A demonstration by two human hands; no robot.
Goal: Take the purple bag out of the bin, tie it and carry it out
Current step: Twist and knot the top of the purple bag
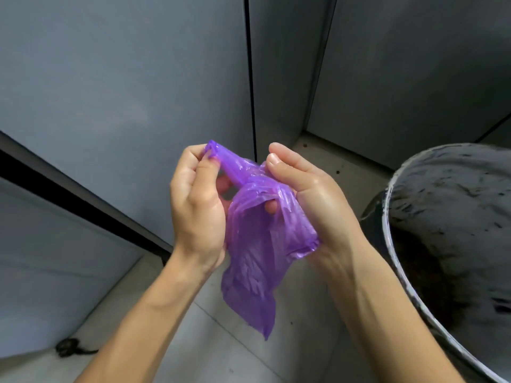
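A thin purple plastic bag (254, 252) hangs crumpled and limp between both hands, in the air above the floor. My left hand (196, 200) pinches a twisted strip of the bag's top between thumb and fingers. My right hand (307, 194) grips the bunched upper part, with one fingertip showing through a hole in the plastic. The bag's lower end dangles free below my wrists. The bin (431, 244), a round grey container with a pale rim and a dark lining, stands at the right, apart from the bag.
Grey panel walls rise ahead and to the left, with a dark vertical seam (250, 78) between panels. The floor (221, 341) is pale tile. A small dark clump (69, 346) lies on the floor at the lower left.
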